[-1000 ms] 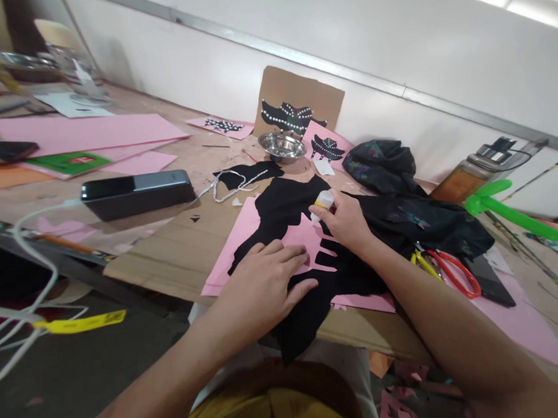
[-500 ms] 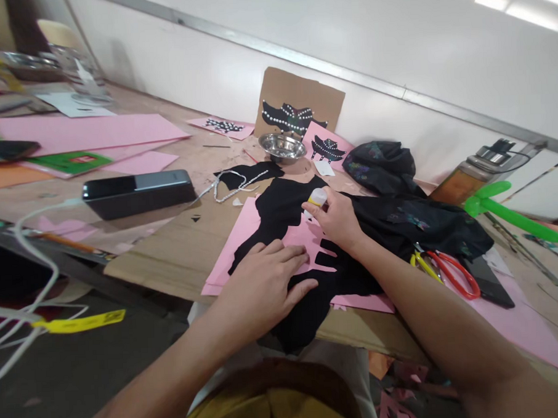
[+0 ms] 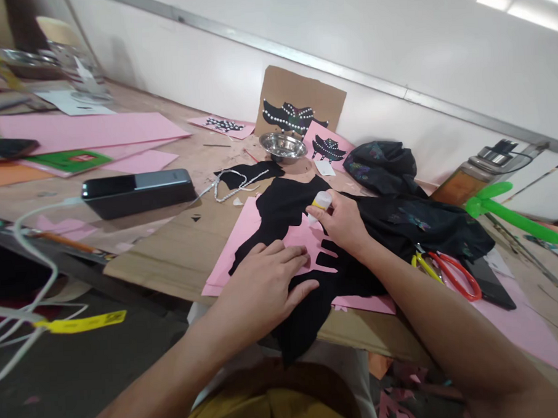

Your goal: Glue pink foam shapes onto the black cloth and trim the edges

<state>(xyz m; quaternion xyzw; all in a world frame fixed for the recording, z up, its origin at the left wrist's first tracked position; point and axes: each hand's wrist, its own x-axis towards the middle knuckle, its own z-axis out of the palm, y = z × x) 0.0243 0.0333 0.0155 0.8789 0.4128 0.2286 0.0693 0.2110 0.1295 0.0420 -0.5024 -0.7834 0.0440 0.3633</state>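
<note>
My right hand (image 3: pixel 344 223) is closed round a small white glue bottle (image 3: pixel 322 200) with a yellow band, tipped down over the edge of a pink cutout. My left hand (image 3: pixel 268 283) lies flat, fingers spread, across black cloth (image 3: pixel 281 203) and the pink shape (image 3: pixel 303 237). Beneath the cloth is a larger pink sheet (image 3: pixel 223 264). The bottle's tip is close to the pink shape; whether it touches cannot be made out.
Behind the cloth are a steel bowl (image 3: pixel 283 147) and a cardboard piece (image 3: pixel 301 85) with a beaded black shape. Red-handled scissors (image 3: pixel 460 278) lie at the right, a dark rectangular device (image 3: pixel 139 193) at the left. More black fabric (image 3: pixel 381 167) is bunched behind.
My right hand and the bottle have shifted slightly right and down along the pink shape. My left hand stays nearly in place.
</note>
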